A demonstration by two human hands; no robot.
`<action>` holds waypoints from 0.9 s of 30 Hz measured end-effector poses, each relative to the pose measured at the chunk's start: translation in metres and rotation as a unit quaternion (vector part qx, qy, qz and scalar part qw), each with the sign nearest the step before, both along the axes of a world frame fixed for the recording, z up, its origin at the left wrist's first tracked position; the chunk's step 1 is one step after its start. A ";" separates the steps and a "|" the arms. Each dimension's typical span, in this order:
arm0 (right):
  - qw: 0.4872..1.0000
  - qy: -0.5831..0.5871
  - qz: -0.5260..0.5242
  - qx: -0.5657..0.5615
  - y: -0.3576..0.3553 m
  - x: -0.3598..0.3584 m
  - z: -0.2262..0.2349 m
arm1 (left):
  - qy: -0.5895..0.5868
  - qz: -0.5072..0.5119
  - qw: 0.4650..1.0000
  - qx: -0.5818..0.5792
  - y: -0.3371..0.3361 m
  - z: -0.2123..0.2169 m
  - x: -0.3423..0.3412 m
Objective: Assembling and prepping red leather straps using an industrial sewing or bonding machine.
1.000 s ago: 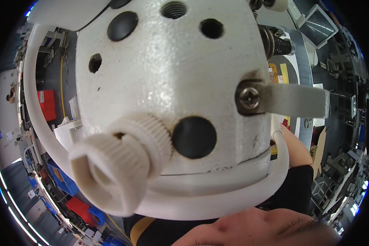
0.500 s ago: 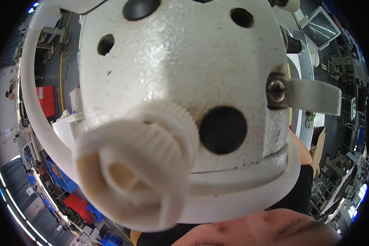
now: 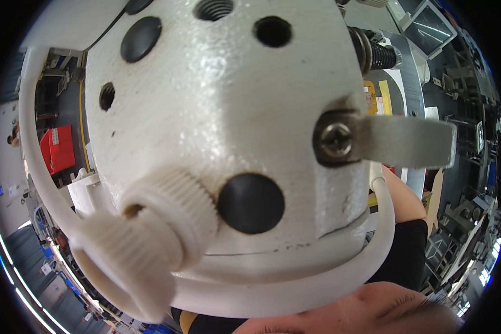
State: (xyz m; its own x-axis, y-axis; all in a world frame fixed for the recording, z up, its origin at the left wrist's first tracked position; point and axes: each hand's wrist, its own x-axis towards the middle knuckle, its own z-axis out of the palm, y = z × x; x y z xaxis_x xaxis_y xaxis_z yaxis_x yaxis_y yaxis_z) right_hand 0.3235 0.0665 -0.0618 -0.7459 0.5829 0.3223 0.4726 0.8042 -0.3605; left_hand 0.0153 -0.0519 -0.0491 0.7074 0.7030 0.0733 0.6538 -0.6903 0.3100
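Note:
A white painted machine head point(image 3: 206, 122), which looks like an industrial sewing machine, fills most of the view at close range. On its lower left is a ribbed white plastic knob point(image 3: 170, 209), blurred toward its near end. A round black plug point(image 3: 251, 202) sits beside the knob. To the right, a flat metal lever point(image 3: 409, 142) is fixed by a cross-head screw point(image 3: 336, 140). Above it a spring-loaded post point(image 3: 383, 57) sticks out. A bare arm point(image 3: 401, 195) under a black sleeve point(image 3: 403, 250) shows at the right; its hand is hidden behind the machine. Neither of my hands is visible.
A white tube point(image 3: 295, 295) curves around the machine's lower side. Past the right edge lies a grey worktable point(image 3: 412, 94) with yellow pieces, and a screen-like panel point(image 3: 431, 28). A red bin point(image 3: 58, 149) stands on the floor at left, near a yellow line.
The machine has shifted left and downward in the view. More of the worktable, the yellow pieces and the bare arm now show past its right side.

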 end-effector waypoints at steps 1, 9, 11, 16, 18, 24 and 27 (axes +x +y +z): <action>1.000 0.013 0.009 -0.015 0.002 -0.002 0.000 | 0.007 0.005 1.000 0.000 0.003 0.002 -0.016; 1.000 0.006 -0.005 0.017 -0.001 -0.001 -0.006 | -0.010 0.009 1.000 -0.001 -0.022 -0.010 0.009; 1.000 0.010 -0.001 0.010 0.001 0.000 -0.003 | -0.006 0.015 1.000 -0.002 -0.066 0.009 0.008; 0.997 0.014 0.035 0.063 -0.001 -0.022 0.018 | -0.015 0.031 0.999 0.007 0.006 -0.019 0.106; 0.996 0.018 0.052 0.067 -0.003 -0.029 0.015 | -0.016 0.048 0.999 0.010 0.005 -0.023 0.104; 0.990 0.010 0.036 0.135 -0.008 -0.030 -0.007 | -0.024 0.057 0.998 0.015 0.032 -0.034 0.076; 0.994 -0.028 0.046 0.093 -0.008 -0.030 0.011 | -0.031 0.063 0.997 0.016 0.030 -0.034 0.077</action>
